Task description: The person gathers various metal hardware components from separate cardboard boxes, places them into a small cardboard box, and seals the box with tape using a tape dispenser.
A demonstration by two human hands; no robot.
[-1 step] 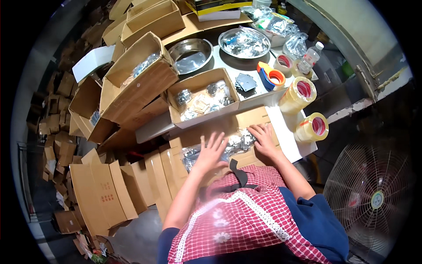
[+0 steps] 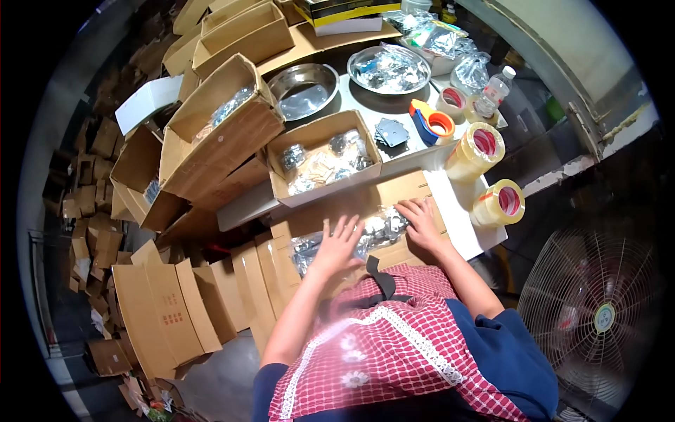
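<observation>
A clear plastic bag of small dark and silvery parts (image 2: 382,228) lies lengthwise on flattened cardboard (image 2: 397,190) in front of me. My left hand (image 2: 340,246) rests flat over its left half, fingers spread. At the bag's right end is my right hand (image 2: 421,224), its fingers stretched out and touching the plastic. Neither hand grips anything. My left palm hides part of the bag. Just beyond the cardboard stands an open carton (image 2: 328,188) with small bagged parts and light brown pieces inside.
Tape rolls (image 2: 472,163) and a tape dispenser (image 2: 430,125) stand at the right, near dark metal plates (image 2: 391,132). Farther back are two steel bowls (image 2: 304,105) and a plastic bottle (image 2: 496,95). Cartons (image 2: 218,148) crowd the left; a fan (image 2: 590,309) stands at the right.
My left hand has come down very slightly on the bag, its fingers now less blurred. My right hand stays where it was.
</observation>
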